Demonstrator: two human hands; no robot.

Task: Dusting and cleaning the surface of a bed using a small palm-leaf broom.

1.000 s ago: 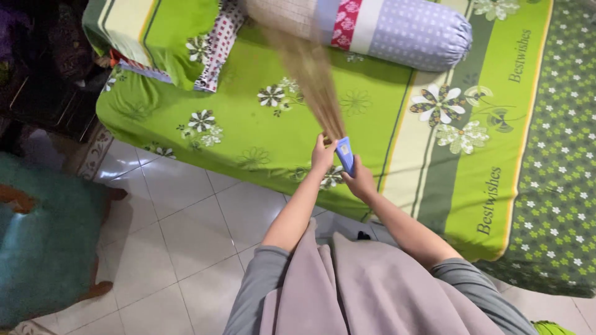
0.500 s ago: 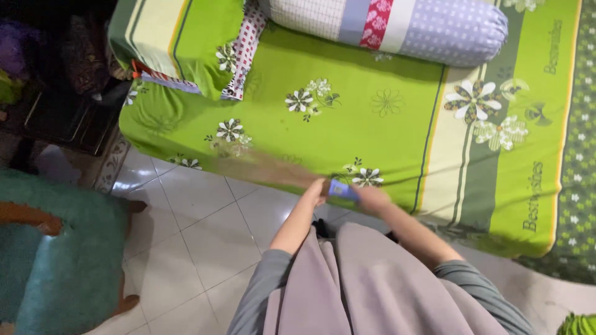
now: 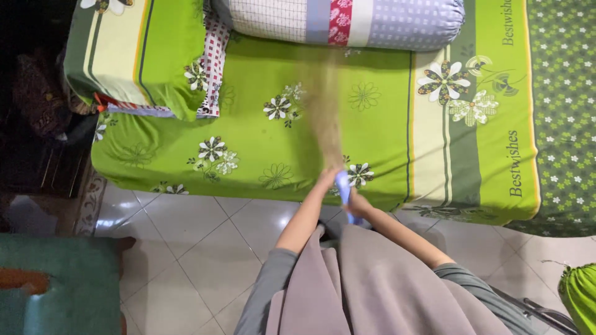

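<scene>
Both my hands grip a stick broom by its blue handle [image 3: 343, 186]. My left hand [image 3: 325, 180] sits where the tan bristles [image 3: 324, 111] begin, and my right hand [image 3: 357, 205] holds the handle just below. The bristles are blurred with motion and reach up over the green flowered bed sheet [image 3: 279, 124] toward a patchwork bolster [image 3: 347, 22] at the top. A green pillow [image 3: 136, 49] lies on the bed's left end.
White floor tiles [image 3: 186, 242] run along the bed's near edge. A teal cushioned seat [image 3: 56, 285] fills the lower left corner. Dark furniture [image 3: 31, 124] stands at the far left. A green cloth [image 3: 580, 291] shows at the lower right.
The broom swung from pointing up the bed, down to the left along the bed's edge, and back up over the sheet. My view shifted as I moved.
</scene>
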